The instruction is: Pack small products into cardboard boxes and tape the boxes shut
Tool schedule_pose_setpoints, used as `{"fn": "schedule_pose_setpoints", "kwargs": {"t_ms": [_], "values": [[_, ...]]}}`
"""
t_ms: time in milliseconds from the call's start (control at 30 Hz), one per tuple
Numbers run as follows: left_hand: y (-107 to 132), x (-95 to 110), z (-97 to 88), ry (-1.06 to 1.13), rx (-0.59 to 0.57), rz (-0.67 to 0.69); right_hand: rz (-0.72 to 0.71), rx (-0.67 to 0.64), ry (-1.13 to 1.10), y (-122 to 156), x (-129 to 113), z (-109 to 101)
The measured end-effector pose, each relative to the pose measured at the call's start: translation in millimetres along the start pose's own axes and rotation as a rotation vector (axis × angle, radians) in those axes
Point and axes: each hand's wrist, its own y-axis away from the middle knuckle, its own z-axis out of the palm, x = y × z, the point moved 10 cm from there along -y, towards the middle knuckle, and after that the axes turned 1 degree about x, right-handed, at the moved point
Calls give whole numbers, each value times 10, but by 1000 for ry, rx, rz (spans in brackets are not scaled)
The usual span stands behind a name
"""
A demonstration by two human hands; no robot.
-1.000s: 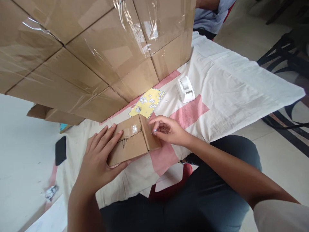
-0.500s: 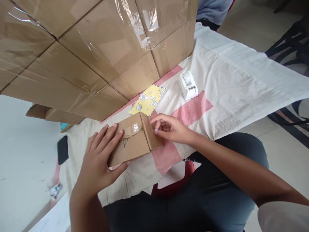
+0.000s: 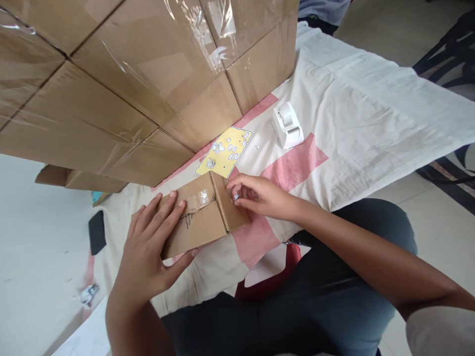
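Rests left hand point(image 3: 147, 257), fingers apart, atop cardboard box point(image 3: 202, 222); curls right hand point(image 3: 261, 198) at its right end, cannot tell whether clamped on pale scrap point(image 3: 236, 197).

I sit in what looks like a packing room, with taped cartons point(image 3: 148, 64) stacked at eleven o'clock and a tape dispenser point(image 3: 288, 129) on cloth point(image 3: 356, 113) at one o'clock.

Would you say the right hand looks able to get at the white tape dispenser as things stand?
Probably yes: the right hand is at the end of the small box, and only cloth seems to lie between it and the tape dispenser.
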Motion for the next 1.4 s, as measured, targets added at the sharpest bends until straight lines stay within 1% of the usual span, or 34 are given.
{"fn": "schedule_pose_setpoints", "kwargs": {"t_ms": [133, 233, 367, 533, 667, 867, 1033, 1233, 1400], "values": [[-6, 16, -3, 2, 7, 3, 6, 13, 85, -14, 23, -62], [-1, 20, -7, 3, 8, 4, 46, 51, 124, -44, 132, -144], [15, 13, -8, 0, 8, 0, 98, 77, 100, -68, 286, -195], [25, 10, -4, -1, 10, -5, 118, -7, 71, -66, 336, -112], [22, 14, 1, -2, 6, -4, 133, 2, 49, -69, 335, -124], [15, 24, 9, 5, -5, -2, 180, -82, -79, -75, 330, -60], [60, 51, -11, 23, -20, 32, 114, -136, -55, -109, 270, -59], [92, 64, -6, 49, -31, 56, 135, -181, -90, -80, 261, -22], [78, 66, -7, 37, -15, 77, 171, -258, -113, -22, 252, 55]]}}
